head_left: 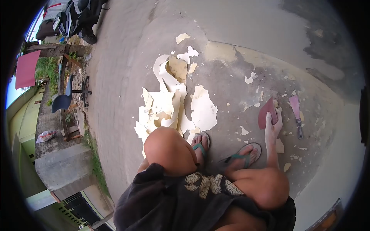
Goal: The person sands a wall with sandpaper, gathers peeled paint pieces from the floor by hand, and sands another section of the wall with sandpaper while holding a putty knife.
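My right hand (pixel 273 122) is closed round a dark red, flat, pointed piece (pixel 266 113), thumb on its face, low over the floor beside my sandalled foot. Just to the right of that hand, a scraper (pixel 296 111) with a pinkish blade and a dark handle lies on the floor. My left hand is hidden behind my raised knee; only a bit of the arm shows. Large peeled sheets of cream paint (pixel 163 102) are heaped in front of that knee, and a broad flake (pixel 203 107) lies beside them.
Small flakes (pixel 250 78) are scattered over the concrete floor (pixel 119 77). A wall (pixel 262 27) with patchy paint runs along the upper right. At the left are a blue chair (pixel 63 96), a motorbike (pixel 77 23) and a concrete block (pixel 63 165).
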`<state>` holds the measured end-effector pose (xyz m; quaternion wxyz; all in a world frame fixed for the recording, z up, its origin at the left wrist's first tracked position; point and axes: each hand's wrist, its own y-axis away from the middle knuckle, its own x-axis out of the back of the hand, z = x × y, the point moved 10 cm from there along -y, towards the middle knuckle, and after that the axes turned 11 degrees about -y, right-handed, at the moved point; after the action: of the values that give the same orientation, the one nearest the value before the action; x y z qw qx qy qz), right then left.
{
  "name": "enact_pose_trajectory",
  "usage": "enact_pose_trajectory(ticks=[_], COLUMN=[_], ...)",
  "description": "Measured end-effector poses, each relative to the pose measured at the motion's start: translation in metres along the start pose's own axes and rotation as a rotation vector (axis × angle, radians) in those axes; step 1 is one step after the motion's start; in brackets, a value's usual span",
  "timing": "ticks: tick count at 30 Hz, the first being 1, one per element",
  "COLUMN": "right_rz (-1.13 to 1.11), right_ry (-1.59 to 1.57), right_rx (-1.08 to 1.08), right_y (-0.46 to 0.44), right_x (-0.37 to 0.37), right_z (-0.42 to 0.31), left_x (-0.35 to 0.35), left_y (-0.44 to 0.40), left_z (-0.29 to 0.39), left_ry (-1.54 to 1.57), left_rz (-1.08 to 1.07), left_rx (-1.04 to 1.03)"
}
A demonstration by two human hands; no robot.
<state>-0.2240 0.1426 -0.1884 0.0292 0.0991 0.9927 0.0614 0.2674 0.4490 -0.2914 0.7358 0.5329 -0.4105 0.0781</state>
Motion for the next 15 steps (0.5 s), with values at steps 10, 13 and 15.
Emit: enact_pose_trajectory(ticks=[10,13,15], right_rz=[-0.024,-0.006,-0.001], right_ry=[0.054,0.079,0.076], right_rx=[-0.024,-0.024,-0.044], right_y=[0.002,0.002,0.003], right_x=[-0.015,-0.010,-0.007], right_z=[0.001,0.005,0.010], left_x=[0.062,0.186,0.262], left_y=[-0.019,-0.101,-0.138], left_z=[-0.034,0.054,0.131], left_ry=[-0.668,-0.833,-0.370], left_rz=[-0.704,-0.344,0.186], left_rx=[-0.130,-0.224,-0.310])
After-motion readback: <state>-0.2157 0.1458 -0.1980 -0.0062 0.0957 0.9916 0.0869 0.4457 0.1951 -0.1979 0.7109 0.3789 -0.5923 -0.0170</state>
